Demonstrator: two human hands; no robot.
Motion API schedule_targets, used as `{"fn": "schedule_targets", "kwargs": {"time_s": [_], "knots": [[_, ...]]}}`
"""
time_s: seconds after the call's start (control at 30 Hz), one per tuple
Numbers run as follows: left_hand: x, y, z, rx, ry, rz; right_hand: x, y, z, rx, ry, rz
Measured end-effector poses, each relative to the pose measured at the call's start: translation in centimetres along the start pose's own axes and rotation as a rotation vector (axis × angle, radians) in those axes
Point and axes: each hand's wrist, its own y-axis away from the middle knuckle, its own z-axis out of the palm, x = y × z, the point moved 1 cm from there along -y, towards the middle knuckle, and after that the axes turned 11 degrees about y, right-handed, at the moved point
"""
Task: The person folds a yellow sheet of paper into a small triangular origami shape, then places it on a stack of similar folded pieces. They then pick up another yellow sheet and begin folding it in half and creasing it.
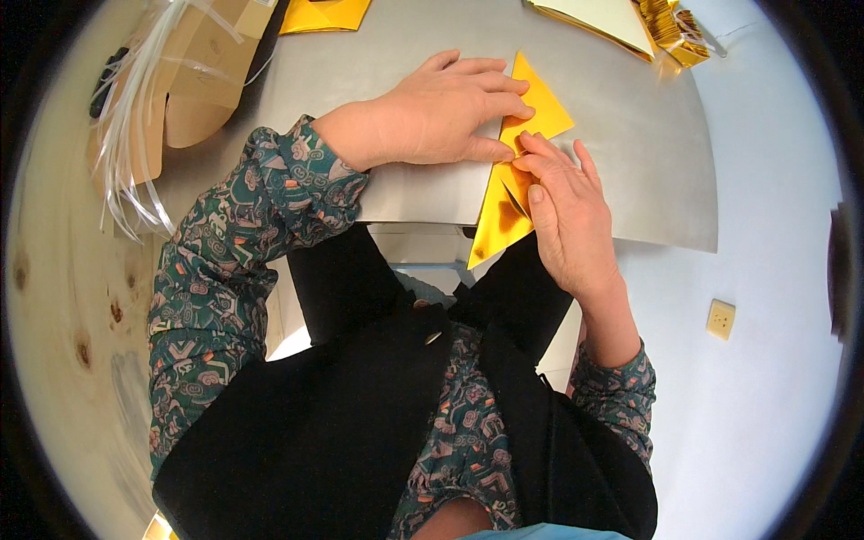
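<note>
A shiny gold sheet of paper (549,115), folded into pointed triangular shapes, lies at the table's near edge, with its lower tip sticking out past the edge. Across its upper part my left hand (441,108) rests palm down, fingers spread and fingertips pressing on the paper. My right hand (573,202) is at the paper's middle and right side, its bent fingers and thumb on the folded layers beside a dark gap between them. The fingertips of both hands nearly meet at the middle fold.
The grey metal table (405,193) has a curved-looking right end. At its far left stands an open cardboard box (202,81) with white plastic strips (135,117) hanging over it. Gold paper (326,13) lies at the back; a bundle of folded gold pieces (677,36) is at the far right.
</note>
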Motion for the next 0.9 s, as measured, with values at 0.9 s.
{"fn": "schedule_targets", "kwargs": {"time_s": [0.9], "knots": [[-1.5,-0.4,0.2,-0.002,-0.053,0.089,4.1,-2.1,1.1,0.094,0.126,-0.011]]}}
